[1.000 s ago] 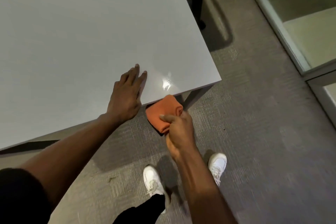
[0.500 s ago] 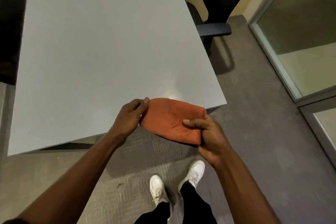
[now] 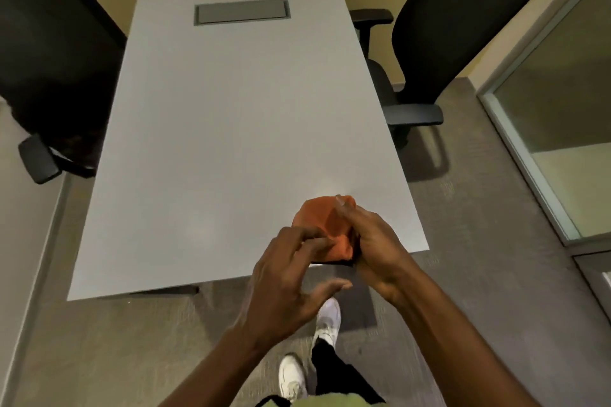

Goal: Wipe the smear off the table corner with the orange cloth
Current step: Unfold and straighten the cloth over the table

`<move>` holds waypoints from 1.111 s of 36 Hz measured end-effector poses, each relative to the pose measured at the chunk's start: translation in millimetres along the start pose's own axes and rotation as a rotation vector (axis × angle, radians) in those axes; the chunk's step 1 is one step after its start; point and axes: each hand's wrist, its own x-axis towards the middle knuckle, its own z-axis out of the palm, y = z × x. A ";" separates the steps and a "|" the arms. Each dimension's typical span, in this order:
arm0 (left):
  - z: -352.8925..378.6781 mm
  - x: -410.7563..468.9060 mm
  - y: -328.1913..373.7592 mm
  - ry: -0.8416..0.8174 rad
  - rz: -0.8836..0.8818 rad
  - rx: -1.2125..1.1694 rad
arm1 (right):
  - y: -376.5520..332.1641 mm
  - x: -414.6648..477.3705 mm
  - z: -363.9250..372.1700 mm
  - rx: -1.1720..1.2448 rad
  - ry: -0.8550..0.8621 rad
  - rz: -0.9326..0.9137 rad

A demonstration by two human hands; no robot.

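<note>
Head cam: I see right hand (image 3: 373,241) gripping bunched orange cloth (image 3: 322,225), left hand (image 3: 287,277) half-open, fingertips pinching it. Prob. refolding; next, press onto table (image 3: 231,142) corner.

Warm, even overhead light; soft pale glare on the table (image 3: 231,142) just beyond the cloth (image 3: 325,225). Chair (image 3: 463,26) throws a soft floor shadow. Hands slightly motion-blurred; wide-angle bending at the frame edges.

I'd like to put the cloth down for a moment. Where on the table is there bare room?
Nearly all of the table is bare, from the grey inset panel at its far end to the near edge. Only the near right corner is busy: both hands, left and right, bunch the orange cloth there.
</note>
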 end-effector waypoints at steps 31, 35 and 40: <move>-97.2 100.2 -125.5 0.240 -0.562 -0.312 | -73.7 127.5 103.5 -0.479 -0.173 -0.245; -135.5 116.1 -173.0 0.213 -0.521 -0.252 | -86.3 159.6 133.3 -0.663 -0.060 -0.249; -188.7 139.5 -241.5 0.177 -0.400 -0.048 | -107.1 202.6 173.0 -1.033 0.093 -0.374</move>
